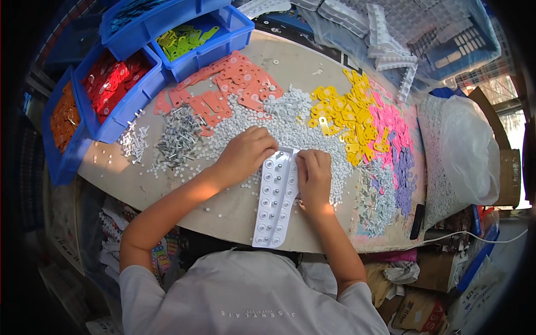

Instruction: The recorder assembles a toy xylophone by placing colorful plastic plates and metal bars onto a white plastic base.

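A long white plastic tray [273, 206] lies between my hands, its near end reaching the table's front edge. It has two rows of round white seats, with small shiny metal pieces along the middle. At its far left corner is my left hand [249, 153], closed with fingertips pinched. My right hand [315, 176] is closed too, fingers bent against the tray's right edge near the far end. Whatever is between the fingertips of either hand is too small or hidden. Around the tray's far end spreads a heap of small white round pieces [237, 124].
Metal screws [180, 134] and coral tabs [243, 78] lie left; yellow tabs [349, 114], pink tabs [391, 120] and purple tabs [405, 181] lie right. Blue bins [125, 120] hold coloured tabs at far left. A plastic bag of white pieces [455, 162] stands at the right edge.
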The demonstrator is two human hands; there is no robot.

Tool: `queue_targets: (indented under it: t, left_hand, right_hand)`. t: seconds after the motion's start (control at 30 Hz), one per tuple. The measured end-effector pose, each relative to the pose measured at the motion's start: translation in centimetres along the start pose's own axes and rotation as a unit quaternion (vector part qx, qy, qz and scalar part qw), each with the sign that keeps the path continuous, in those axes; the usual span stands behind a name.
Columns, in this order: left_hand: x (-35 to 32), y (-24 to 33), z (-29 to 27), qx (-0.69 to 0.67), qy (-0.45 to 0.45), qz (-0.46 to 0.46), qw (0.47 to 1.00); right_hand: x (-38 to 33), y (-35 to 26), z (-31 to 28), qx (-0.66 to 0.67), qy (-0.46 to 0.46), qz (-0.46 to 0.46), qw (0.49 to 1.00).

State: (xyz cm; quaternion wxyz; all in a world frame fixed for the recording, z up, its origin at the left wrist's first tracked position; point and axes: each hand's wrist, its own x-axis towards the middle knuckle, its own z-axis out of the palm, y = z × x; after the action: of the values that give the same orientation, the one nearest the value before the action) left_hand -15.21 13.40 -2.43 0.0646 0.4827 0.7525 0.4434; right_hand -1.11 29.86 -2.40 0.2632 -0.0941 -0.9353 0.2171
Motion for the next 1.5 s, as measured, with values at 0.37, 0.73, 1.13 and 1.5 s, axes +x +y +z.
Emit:
queue_targets:
  t: [0.37, 0.73, 1.13, 1.5]
  left_hand:
    - [-0.2, -0.4, -0.6, 0.118, 0.007, 0.111, 0.987]
    - [4.3, -1.1, -3.2, -0.087, -0.110, -0.121, 0.983]
    - [12.8, -9.0, -0.9, 0.153, 0.027, -0.011, 0.988]
    - [12.1, -7.4, -1.4, 0.185, 0.091, 0.008, 0.978]
  right_hand:
    - [-0.1, 0.0, 0.1, -0.016, 0.024, -0.001, 1.000]
    - [4.2, 4.2, -2.3, 0.072, -0.010, 0.133, 0.988]
    - [21.5, 7.6, 8.9, 0.022, -0.022, -0.070, 0.997]
    - [23.1, 7.6, 11.9, 0.014, -0.062, -0.047, 0.997]
